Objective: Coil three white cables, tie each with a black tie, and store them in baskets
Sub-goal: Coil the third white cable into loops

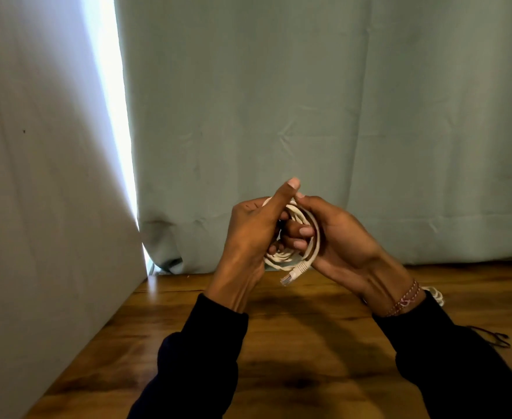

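Here, in the head view, at centre frame above the wooden desk [188,343], both hands hold a coiled white network cable [304,229]. The left hand [248,234] grips its left side; the right hand [339,240] curls fingers through the loops. The plug [294,274] hangs below.

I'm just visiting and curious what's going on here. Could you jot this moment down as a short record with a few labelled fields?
Held item: coiled white cable, raised above the wooden table
Left hand: grips the coil, thumb sticking up
Right hand: grips the coil's other side
Loose end: plug hangs below the coil
Black tie: none visible on the coil
Backdrop: green curtain
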### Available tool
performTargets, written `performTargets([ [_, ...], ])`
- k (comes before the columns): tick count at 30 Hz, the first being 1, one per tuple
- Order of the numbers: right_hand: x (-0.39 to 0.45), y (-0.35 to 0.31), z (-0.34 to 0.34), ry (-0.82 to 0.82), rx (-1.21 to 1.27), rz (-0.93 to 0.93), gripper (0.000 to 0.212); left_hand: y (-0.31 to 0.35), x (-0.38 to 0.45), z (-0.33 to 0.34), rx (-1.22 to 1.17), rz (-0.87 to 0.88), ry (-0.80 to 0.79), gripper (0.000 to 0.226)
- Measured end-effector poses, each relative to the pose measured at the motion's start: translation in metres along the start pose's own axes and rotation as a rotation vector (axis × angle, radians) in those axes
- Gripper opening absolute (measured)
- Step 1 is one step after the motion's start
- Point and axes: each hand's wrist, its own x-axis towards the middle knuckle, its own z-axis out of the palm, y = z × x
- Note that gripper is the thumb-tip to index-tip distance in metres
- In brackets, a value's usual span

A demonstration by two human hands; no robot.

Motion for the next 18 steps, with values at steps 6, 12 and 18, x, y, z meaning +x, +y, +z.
performTargets([
  [6,-0.003,-0.001,0.001,-0.004,-0.027,0.011,0.043,0.002,-0.008,0.005,-0.055,-0.081,0.023,0.049],
  [12,-0.005,0.001,0.006,-0.033,-0.040,-0.024,0.030,0.003,-0.001,-0.001,-0.077,-0.088,0.104,0.051],
  [18,-0.002,0.002,0.013,0.143,-0.010,-0.102,0.033,0.001,0.002,-0.003,-0.119,-0.078,0.022,0.057],
])
